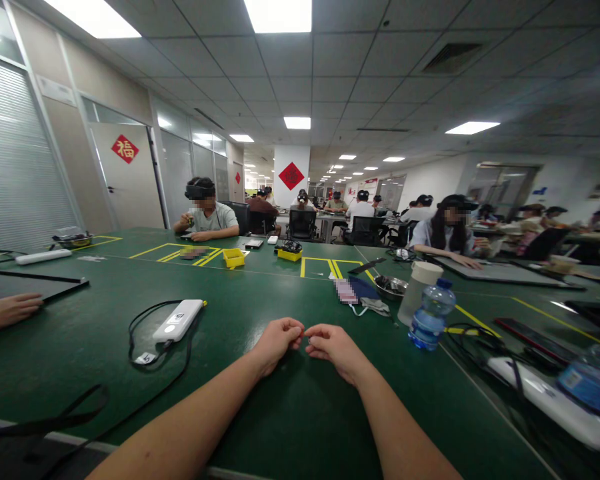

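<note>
My left hand (284, 339) pinching a tiny reddish thing (303, 332), my right hand (329, 343) just beside it, whether gripping I cannot tell, green table (300, 413) below, white power bank (179, 321) to the left, yellow tray (234, 262) farther off

head cam — worn | faces forward-down | left hand (279, 343), right hand (334, 345) near | ceiling (343, 63) — far

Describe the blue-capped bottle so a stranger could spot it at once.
On the green table, look right of the right hand. The bottle stands upright beside a pale tumbler; unlike that opaque tumbler, it is see-through and bluish, with a blue cap.
</note>
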Tool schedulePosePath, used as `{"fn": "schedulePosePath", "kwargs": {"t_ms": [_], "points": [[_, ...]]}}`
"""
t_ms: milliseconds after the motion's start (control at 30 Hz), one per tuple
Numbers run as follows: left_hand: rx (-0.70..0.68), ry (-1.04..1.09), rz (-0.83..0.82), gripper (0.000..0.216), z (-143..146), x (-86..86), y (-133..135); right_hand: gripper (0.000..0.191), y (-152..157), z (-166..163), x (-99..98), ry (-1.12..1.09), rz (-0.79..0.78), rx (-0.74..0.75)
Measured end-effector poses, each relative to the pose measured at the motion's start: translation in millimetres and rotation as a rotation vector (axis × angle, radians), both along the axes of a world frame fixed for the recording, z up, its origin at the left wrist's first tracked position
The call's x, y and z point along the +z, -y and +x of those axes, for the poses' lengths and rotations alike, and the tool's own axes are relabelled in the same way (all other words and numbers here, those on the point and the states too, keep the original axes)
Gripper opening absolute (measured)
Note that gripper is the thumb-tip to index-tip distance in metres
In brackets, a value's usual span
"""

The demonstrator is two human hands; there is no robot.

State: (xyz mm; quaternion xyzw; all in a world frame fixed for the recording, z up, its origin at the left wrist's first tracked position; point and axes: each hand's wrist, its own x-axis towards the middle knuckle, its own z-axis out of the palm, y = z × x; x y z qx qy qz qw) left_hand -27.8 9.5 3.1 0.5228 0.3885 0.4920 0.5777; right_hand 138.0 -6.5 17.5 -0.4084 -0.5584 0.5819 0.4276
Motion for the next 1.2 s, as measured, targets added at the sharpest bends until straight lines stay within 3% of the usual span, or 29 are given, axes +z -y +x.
{"fn": "schedulePosePath", "kwargs": {"t_ms": [200,400,733,833,967,1200], "points": [[-0.065,0.134,-0.203,0.014,0.2,3.8,2.2,0.021,-0.4,4.5,4.1,-0.141,-0.198,0.037],[-0.046,0.281,-0.401,0.025,-0.3,8.2,0.5,0.04,-1.3,6.1,6.8,-0.251,-0.364,0.054],[-0.094,0.252,-0.391,0.032,-1.2,9.1,2.7,0.047,-2.8,4.8,6.1,-0.211,-0.367,-0.018],[-0.096,0.245,-0.307,0.024,0.2,9.3,4.3,0.037,-1.0,3.4,6.1,-0.152,-0.286,-0.035],[-0.075,0.105,-0.055,0.016,1.9,8.9,7.8,0.018,2.5,0.8,4.6,-0.05,-0.097,-0.005],[-0.051,-0.072,0.267,0.02,5.3,13.3,10.5,0.025,4.4,-3.5,7.4,-0.085,0.184,-0.035]]}}
